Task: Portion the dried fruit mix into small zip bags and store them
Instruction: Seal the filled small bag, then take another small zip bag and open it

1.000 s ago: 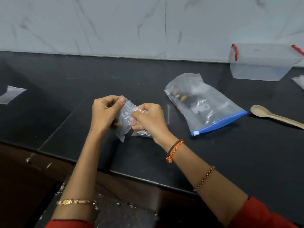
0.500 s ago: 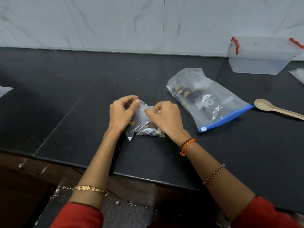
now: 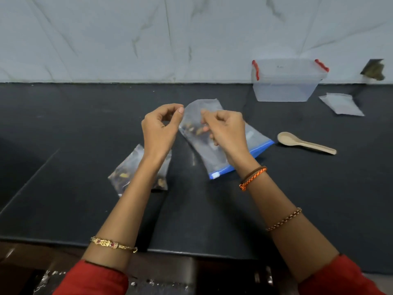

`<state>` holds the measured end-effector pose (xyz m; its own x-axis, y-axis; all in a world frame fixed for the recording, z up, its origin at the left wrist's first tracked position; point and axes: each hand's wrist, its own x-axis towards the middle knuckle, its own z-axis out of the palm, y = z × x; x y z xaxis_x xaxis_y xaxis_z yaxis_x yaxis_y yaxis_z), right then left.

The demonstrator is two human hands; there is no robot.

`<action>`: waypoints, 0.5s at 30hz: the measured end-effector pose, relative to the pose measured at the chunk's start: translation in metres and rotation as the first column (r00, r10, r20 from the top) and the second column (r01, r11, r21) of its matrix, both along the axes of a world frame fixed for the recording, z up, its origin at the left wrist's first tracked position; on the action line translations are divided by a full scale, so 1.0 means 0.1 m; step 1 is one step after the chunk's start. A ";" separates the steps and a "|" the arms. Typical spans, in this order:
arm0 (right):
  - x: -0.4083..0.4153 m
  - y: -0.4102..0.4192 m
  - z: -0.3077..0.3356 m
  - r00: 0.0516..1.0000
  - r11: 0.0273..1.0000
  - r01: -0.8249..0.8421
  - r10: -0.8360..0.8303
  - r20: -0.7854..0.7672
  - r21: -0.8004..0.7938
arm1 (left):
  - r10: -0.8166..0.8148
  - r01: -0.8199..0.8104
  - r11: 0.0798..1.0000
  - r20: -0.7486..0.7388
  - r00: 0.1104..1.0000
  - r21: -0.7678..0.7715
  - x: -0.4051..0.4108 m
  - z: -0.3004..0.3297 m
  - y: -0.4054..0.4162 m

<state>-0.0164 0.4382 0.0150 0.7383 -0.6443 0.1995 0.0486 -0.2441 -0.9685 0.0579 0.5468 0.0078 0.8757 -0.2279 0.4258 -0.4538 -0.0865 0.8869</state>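
From the head camera, the left hand (image 3: 159,133) and right hand (image 3: 226,133) hover with fingers curled, seemingly holding nothing, above the large zip bag (image 3: 258,143) on the black counter (image 3: 63,124), while a filled small bag (image 3: 129,171) lies under the left forearm.

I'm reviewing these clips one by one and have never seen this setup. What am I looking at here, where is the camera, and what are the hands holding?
No machine here: a person's two bare hands, filmed from a camera worn on the head, looking down at a black counter. The left hand and right hand hover with curled fingers and appear to hold nothing. Under the left forearm lies a small filled zip bag. Behind the hands lies the large zip bag of dried fruit mix, then a spoon, a lidded clear container and empty small bags.
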 end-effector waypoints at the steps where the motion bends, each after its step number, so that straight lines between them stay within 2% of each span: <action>1: -0.06 -0.15 0.03 1.000 0.999 0.019 -0.020 0.011 0.036 | -0.034 0.034 0.999 -0.026 0.999 -0.028 -0.05 0.02 -0.15; 4: -0.25 -0.74 0.07 0.995 0.988 0.092 -0.095 0.021 0.126 | -0.126 0.118 0.989 -0.102 0.987 -0.084 -0.26 0.03 -0.68; 8: -0.51 -1.69 0.01 0.978 0.952 0.205 -0.209 -0.004 0.225 | -0.172 0.157 0.984 -0.212 0.962 -0.086 -0.59 -0.04 -1.53; 15: -1.02 -3.18 -0.23 0.917 0.914 0.390 -0.374 -0.136 0.115 | -0.239 0.234 0.971 -0.352 0.905 -0.057 -1.01 -0.15 -2.98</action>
